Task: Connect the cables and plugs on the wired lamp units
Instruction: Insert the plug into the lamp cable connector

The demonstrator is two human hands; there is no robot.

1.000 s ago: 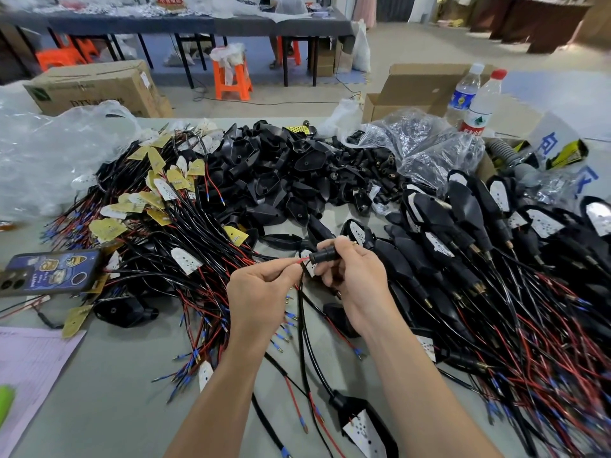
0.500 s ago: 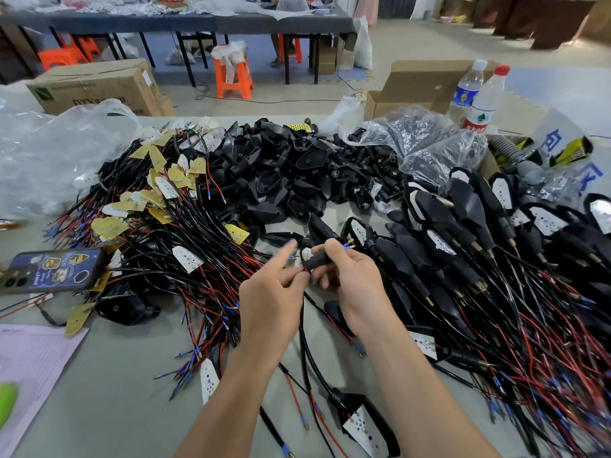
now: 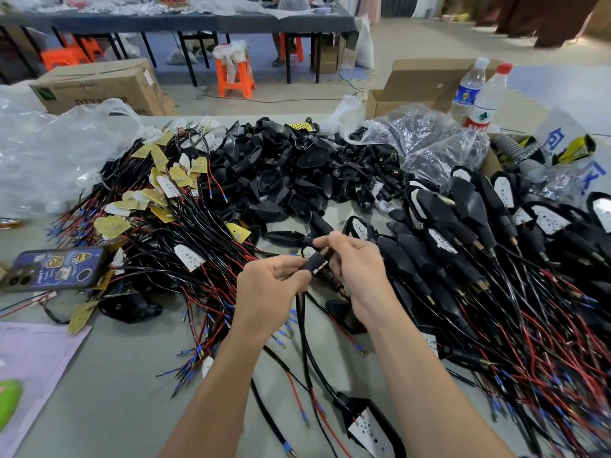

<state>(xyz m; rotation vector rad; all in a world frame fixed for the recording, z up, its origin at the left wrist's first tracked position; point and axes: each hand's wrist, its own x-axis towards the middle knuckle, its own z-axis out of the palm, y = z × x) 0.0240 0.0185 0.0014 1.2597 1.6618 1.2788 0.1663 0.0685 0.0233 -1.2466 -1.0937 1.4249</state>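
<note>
Left hand (image 3: 274, 285) pinches the black sleeve (image 3: 314, 264), right hand (image 3: 360, 272) grips the plug (image 3: 331, 276) against it; a skewed push could jam them.

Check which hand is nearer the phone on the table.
Left. The left hand is right of the phone, past the wire pile; the right hand is farther right, beyond the black sleeve both hands pinch.
</note>
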